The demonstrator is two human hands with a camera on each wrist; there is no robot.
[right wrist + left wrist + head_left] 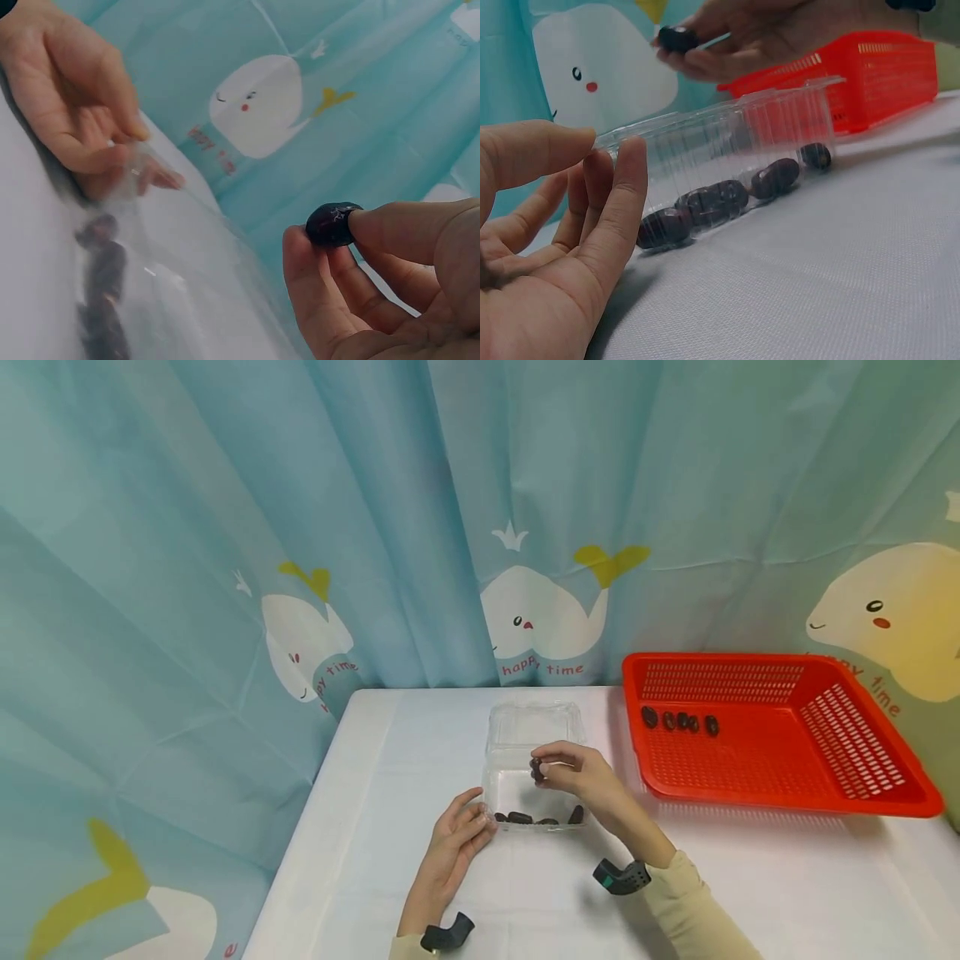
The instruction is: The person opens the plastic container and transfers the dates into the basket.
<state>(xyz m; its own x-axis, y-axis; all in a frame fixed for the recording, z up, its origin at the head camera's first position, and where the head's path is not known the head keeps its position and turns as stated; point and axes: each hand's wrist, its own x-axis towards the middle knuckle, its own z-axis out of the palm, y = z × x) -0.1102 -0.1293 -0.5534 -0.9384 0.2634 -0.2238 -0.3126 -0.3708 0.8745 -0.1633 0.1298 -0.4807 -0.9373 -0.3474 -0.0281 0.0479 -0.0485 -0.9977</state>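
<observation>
R fingers [308, 289] pinch fruit [330, 225], L [459, 832] pinch box [720, 146]

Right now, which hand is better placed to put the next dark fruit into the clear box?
Probably the right hand: it pinches a dark fruit above the clear box, while the left hand holds the box's corner.

Near-black fruits [330, 226], colourless box [780, 112], red basket [750, 764], white tablecloth [540, 897]; teal whale-print curtain [375, 510]

Cream sleeves [693, 908] — black wristbands [627, 878]
</observation>
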